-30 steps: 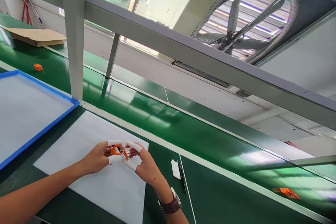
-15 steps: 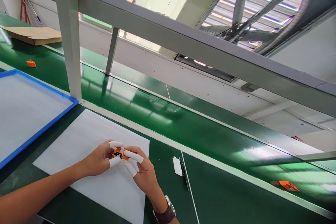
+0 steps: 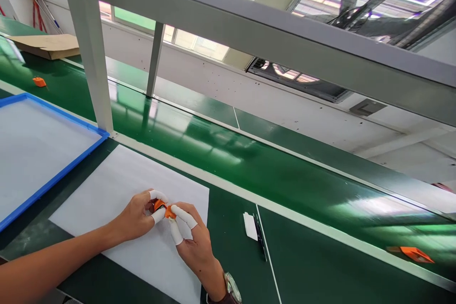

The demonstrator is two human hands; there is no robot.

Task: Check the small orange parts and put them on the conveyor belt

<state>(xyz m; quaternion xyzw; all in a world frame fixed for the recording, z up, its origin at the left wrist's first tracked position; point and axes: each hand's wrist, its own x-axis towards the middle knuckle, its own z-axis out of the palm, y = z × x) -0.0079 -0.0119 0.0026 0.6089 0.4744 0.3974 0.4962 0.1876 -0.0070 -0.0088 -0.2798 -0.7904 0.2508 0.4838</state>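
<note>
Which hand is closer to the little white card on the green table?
Right. The right hand is left of the white card; the left hand is farther left.

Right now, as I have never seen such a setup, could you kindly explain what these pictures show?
No machine here: you see a person's left hand and right hand, with white covers on some fingers. Every picture comes from one camera on the person's head, facing forward and down. The left hand holds an orange casing, the right an orange piece close to it. Beneath lies a white sheet on a dark green table, with a blue-edged panel to the left and a white card to the right.
</note>
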